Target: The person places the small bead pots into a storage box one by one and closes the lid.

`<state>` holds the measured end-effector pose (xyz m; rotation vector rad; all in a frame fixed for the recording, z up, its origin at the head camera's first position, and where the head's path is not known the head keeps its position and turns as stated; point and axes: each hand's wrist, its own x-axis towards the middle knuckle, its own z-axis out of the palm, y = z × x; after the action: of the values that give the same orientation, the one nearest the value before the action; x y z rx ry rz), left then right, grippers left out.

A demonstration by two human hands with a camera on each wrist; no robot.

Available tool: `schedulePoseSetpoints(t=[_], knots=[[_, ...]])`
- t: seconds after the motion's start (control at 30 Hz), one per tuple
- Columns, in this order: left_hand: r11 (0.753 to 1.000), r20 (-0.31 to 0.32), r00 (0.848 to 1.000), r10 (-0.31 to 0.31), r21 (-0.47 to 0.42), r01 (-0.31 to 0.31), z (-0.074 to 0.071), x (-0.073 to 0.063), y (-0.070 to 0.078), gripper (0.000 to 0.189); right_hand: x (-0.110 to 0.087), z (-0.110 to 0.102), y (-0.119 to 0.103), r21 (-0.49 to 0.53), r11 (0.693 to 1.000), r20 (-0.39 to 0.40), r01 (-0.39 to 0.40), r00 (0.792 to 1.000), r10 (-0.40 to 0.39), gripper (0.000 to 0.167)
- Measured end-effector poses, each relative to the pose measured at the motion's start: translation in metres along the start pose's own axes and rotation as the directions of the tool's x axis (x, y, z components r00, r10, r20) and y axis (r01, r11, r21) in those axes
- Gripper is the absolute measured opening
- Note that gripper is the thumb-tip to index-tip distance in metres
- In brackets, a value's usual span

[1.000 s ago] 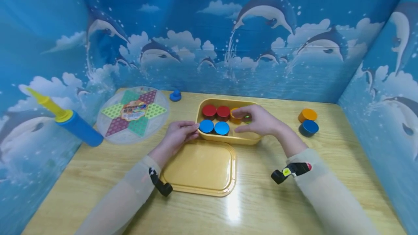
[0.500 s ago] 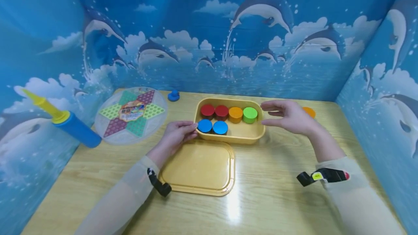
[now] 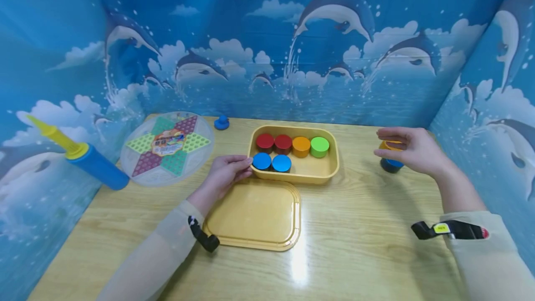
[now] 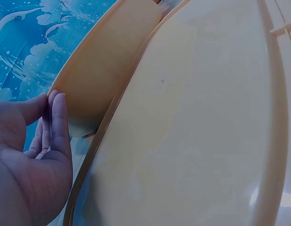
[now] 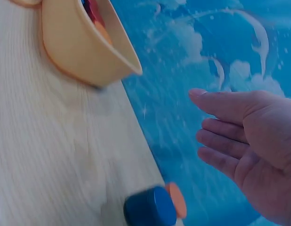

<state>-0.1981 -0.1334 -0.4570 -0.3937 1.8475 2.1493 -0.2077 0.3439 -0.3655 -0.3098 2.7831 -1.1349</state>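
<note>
My left hand (image 3: 223,173) pinches the left end of a yellow plastic box (image 3: 314,179), thumb at the rim and fingers against the outer wall, as the left wrist view also shows. Inside stand short round pots: two red (image 3: 265,142), one orange (image 3: 301,147), one light green (image 3: 319,147), and two blue (image 3: 262,161) in the front row. My right hand (image 3: 418,150) is over the right side of the table, fingers extended and holding nothing. A blue pot (image 5: 150,207) and an orange pot (image 5: 176,200) stand close together there, partly covered by the fingers in the head view.
A yellow lid (image 3: 255,215) lies flat before the box. To the left are a round star-patterned game board (image 3: 168,147), a blue pump with yellow nozzle (image 3: 96,166) and a small blue duck (image 3: 222,123). Dolphin-printed cloth (image 3: 267,50) walls the table's back and sides.
My right hand has moved from inside the box, past its right end, to the two pots at the right. The green pot stands uncovered in the box. My left hand stays at the box.
</note>
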Motion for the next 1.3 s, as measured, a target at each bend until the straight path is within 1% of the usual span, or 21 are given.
schedulePoseSetpoints(t=[0.2,0.37,0.5,0.67,0.77,0.93,1.03,1.13,1.3], knots=[[1.0,-0.011,1.0,-0.012,0.004,0.012,0.0,0.0,0.001,0.038,-0.009,-0.012,0.03,-0.012,1.0,-0.049,-0.028,0.998,0.027,0.068],[1.0,-0.009,1.0,-0.016,-0.004,0.016,0.0,-0.001,0.003,0.037,-0.015,-0.016,0.052,-0.021,0.997,-0.055,-0.075,0.996,0.073,0.072],[1.0,-0.018,1.0,-0.017,-0.012,0.016,-0.001,-0.001,0.002,0.037,-0.017,-0.013,0.07,-0.018,0.994,-0.058,-0.105,0.993,0.104,0.076],[1.0,-0.024,1.0,-0.013,-0.021,0.013,-0.002,-0.002,0.002,0.035,-0.016,-0.002,0.089,0.019,0.988,-0.065,-0.156,0.986,0.157,0.086],[1.0,-0.019,1.0,-0.007,-0.026,0.007,-0.002,-0.002,0.002,0.034,-0.016,0.005,0.094,0.053,0.982,-0.066,-0.181,0.981,0.185,0.09],[1.0,-0.009,1.0,-0.005,-0.028,0.004,-0.001,-0.001,0.001,0.034,-0.016,0.014,0.095,0.102,0.97,-0.065,-0.221,0.971,0.228,0.093],[1.0,-0.012,1.0,-0.006,-0.023,0.005,-0.001,-0.001,0.0,0.034,-0.016,0.018,0.093,0.092,0.965,-0.07,-0.245,0.965,0.251,0.096],[1.0,-0.014,1.0,-0.002,-0.019,0.002,-0.001,-0.001,0.0,0.035,-0.016,0.022,0.092,0.069,0.965,-0.08,-0.251,0.963,0.257,0.096],[1.0,-0.011,1.0,0.0,-0.009,0.0,0.0,0.001,-0.001,0.036,-0.018,0.025,0.093,0.051,0.971,-0.097,-0.234,0.966,0.238,0.091]])
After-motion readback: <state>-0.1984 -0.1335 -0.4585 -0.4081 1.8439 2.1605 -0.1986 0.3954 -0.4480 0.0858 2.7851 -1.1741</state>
